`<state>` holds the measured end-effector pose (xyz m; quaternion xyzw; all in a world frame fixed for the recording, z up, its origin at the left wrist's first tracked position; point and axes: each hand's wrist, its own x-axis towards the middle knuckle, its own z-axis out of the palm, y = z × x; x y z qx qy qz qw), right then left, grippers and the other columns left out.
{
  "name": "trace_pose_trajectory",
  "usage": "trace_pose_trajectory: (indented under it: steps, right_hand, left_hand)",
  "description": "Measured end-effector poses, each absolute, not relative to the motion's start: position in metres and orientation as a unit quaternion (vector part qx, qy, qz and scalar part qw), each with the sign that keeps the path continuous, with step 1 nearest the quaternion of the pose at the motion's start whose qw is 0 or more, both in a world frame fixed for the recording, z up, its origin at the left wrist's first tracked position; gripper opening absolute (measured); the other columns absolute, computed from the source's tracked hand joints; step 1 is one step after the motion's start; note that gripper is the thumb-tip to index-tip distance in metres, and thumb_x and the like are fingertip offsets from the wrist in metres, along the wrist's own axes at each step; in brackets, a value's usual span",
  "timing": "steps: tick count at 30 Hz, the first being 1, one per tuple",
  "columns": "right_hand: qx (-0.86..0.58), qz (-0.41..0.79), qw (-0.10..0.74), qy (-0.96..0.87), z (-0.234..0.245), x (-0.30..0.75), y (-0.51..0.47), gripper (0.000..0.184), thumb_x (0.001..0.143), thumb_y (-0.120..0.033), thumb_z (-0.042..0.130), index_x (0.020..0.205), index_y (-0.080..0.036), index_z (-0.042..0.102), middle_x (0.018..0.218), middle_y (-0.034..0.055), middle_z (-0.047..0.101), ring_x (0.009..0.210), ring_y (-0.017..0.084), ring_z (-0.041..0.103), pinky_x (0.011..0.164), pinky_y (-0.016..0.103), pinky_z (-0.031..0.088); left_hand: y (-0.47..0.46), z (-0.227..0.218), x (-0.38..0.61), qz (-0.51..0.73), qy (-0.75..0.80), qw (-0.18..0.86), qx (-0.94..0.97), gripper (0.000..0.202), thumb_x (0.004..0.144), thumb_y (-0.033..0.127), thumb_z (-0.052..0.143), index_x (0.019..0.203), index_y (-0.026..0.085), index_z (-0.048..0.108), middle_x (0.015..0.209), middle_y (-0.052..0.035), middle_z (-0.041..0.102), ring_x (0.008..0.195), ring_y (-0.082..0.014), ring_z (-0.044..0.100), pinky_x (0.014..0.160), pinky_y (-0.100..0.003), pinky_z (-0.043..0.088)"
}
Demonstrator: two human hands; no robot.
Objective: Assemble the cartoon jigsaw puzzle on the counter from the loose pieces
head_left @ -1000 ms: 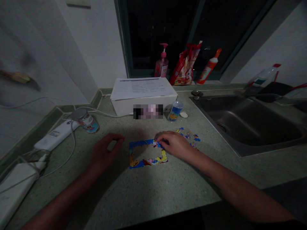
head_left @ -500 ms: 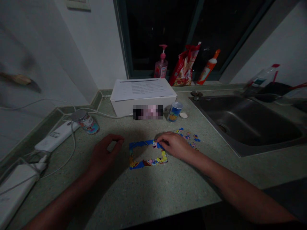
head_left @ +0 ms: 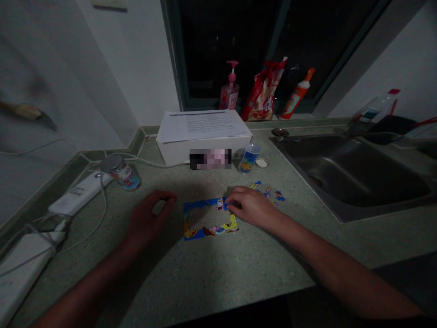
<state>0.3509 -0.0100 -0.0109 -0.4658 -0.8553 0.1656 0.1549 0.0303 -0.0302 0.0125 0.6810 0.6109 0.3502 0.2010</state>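
A jigsaw puzzle border (head_left: pixel 198 233) lies on the counter, mostly blue with cartoon figures, its middle showing bare counter. At its upper right corner, my right hand (head_left: pixel 251 207) pinches a blue puzzle piece (head_left: pixel 226 203) at the border's edge; the fingers hide part of it. Loose puzzle pieces (head_left: pixel 280 197) lie just beyond that hand, some partly covered by it. Left of the border rests my left hand (head_left: pixel 150 216), thumb and forefinger tips brought together in a ring, with nothing visible between them.
Behind the puzzle stand a white box (head_left: pixel 177 152) with papers on top, a blue can (head_left: pixel 249 159) and its lid (head_left: pixel 261 163). A clear jar (head_left: pixel 124 174) and white power strips (head_left: pixel 77 193) with cables are at left. A sink (head_left: pixel 358 177) lies at right.
My right hand has shifted very slightly right at the border's upper right corner, where more blue shows beside the fingertips. My left hand stays in place. The view has tilted slightly.
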Motion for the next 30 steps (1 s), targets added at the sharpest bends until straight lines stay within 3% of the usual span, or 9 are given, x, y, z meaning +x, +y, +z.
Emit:
trace_pose_trajectory:
  steps: [5,25,30]
  right_hand:
    - [-0.451,0.159,0.141,-0.867,-0.0106,0.3501,-0.0111,0.016,0.101,-0.018,0.071,0.106,-0.026,0.083,0.101,0.0045,0.074,0.098,0.021,0.069,0.086,0.034,0.051]
    - [-0.443,0.147,0.154,-0.871,-0.0171,0.3471,-0.0114,0.015,0.101,-0.015,0.069,0.101,-0.023,0.081,0.098,0.0044,0.072,0.095,0.021,0.068,0.082,0.032,0.048]
    - [-0.465,0.138,0.204,-0.85,-0.0175,0.3494,-0.0074,0.017,0.099,-0.013,0.066,0.096,-0.023,0.079,0.096,0.0048,0.073,0.095,0.021,0.067,0.084,0.033,0.049]
  left_hand:
    - [-0.0296,0.0117,0.0305,0.351,0.612,0.196,0.681,0.02,0.091,0.046,0.058,0.09,0.032,0.072,0.094,-0.0034,0.083,0.092,-0.0301,0.078,0.088,-0.048,0.064]
    - [-0.03,0.0101,0.0284,0.344,0.614,0.192,0.684,0.023,0.092,0.046,0.057,0.092,0.029,0.073,0.095,-0.0024,0.083,0.094,-0.0286,0.079,0.086,-0.042,0.063]
    - [-0.0306,0.0121,0.0288,0.343,0.609,0.192,0.689,0.022,0.092,0.046,0.056,0.091,0.03,0.072,0.095,-0.0036,0.083,0.093,-0.0296,0.079,0.087,-0.045,0.063]
